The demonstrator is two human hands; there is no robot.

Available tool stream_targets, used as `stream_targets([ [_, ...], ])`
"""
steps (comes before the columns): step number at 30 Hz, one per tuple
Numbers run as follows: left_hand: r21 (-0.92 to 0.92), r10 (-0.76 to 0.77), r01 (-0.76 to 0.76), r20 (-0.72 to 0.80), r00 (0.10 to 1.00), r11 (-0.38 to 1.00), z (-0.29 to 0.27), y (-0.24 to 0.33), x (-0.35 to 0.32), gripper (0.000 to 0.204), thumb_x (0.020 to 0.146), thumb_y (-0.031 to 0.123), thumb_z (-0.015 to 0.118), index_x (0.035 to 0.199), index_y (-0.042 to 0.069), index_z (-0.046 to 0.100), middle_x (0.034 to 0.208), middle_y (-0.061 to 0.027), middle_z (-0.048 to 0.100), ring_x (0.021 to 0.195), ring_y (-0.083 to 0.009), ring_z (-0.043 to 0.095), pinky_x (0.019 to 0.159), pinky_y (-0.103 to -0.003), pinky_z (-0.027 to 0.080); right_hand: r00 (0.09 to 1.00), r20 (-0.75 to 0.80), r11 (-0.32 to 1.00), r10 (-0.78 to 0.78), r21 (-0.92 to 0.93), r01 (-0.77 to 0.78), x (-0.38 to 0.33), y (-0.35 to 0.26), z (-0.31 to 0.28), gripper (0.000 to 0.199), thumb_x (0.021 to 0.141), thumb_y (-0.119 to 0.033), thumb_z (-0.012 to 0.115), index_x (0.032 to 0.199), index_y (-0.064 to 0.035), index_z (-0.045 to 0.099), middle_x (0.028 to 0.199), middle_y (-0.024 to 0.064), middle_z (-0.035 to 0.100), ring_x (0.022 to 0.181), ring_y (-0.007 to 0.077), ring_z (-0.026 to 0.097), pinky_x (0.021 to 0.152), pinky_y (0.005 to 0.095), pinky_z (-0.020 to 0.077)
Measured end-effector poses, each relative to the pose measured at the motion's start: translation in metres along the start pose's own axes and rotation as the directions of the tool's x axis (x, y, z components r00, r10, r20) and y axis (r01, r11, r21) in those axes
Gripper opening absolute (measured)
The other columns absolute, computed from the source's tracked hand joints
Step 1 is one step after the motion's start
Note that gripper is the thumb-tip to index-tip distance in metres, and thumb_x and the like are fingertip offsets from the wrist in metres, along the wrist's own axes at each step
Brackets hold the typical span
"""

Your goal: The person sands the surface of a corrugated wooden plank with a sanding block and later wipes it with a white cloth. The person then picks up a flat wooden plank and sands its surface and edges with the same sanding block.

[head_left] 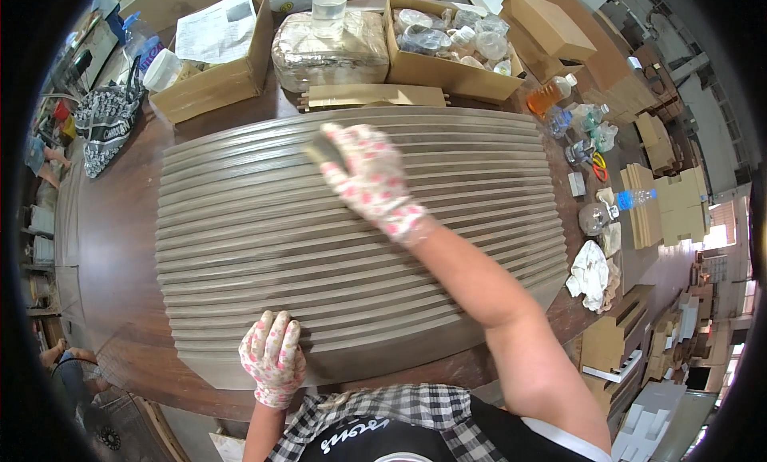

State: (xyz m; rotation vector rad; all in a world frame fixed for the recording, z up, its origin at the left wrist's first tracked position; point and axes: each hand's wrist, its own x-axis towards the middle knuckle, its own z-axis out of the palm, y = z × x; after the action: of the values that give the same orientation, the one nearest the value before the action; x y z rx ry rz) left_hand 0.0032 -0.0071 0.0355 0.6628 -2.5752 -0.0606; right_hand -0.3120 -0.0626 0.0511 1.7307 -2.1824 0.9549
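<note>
Slats [240,262] lie in rows on the surface [112,278], the right hand [374,174] clasping a block [321,150] at the far ones, the left hand's [273,360] fingers over near ones, grip unclear.

Bright overall, with pale glare along the upper-left slats [240,160] and a soft sheen on the tabletop [120,246]. Windows [721,235] at far right blow out. Right fingers [334,175] slightly blurred; fisheye curves edges into black.
</note>
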Motion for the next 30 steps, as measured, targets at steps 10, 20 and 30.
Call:
stream_targets([
  [10,0.068,-0.134,0.150,-0.192,0.972,0.986,0.004,-0.008,-0.013,0.035,0.097,0.021,0.039,0.125,0.006,0.053,0.127,-0.0127,0.057,0.124,-0.0366,0.047,0.102,-0.050,0.034,0.999,0.000,0.976,0.037,-0.216,-0.037,-0.041,0.069,-0.076,0.041,0.081,-0.026,0.066,0.120,-0.0156,0.059,0.106,0.0108,0.059,0.098,0.0287,0.056,0.086,0.0413,0.0477],
  [20,0.206,-0.310,0.490,-0.557,0.770,0.847,0.003,-0.085,-0.048,0.053,0.099,0.037,0.037,0.141,0.004,0.036,0.140,-0.0169,0.043,0.130,-0.0333,0.041,0.108,-0.047,0.033,0.888,-0.331,0.823,0.320,-0.366,-0.434,-0.097,0.231,-0.204,0.045,0.084,-0.040,0.067,0.115,-0.0089,0.062,0.106,0.0165,0.063,0.100,0.0306,0.059,0.089,0.0394,0.0469],
  [30,-0.362,-0.821,0.738,-0.300,0.485,0.569,0.023,-0.116,-0.079,0.050,0.103,0.027,0.028,0.146,0.003,0.022,0.133,-0.0145,0.051,0.118,-0.0268,0.051,0.102,-0.037,0.039,0.879,-0.227,0.688,0.419,-0.552,-0.471,-0.134,0.257,-0.225,0.039,0.085,-0.030,0.061,0.120,-0.0164,0.060,0.106,0.0130,0.061,0.100,0.0315,0.058,0.090,0.0420,0.0455],
])
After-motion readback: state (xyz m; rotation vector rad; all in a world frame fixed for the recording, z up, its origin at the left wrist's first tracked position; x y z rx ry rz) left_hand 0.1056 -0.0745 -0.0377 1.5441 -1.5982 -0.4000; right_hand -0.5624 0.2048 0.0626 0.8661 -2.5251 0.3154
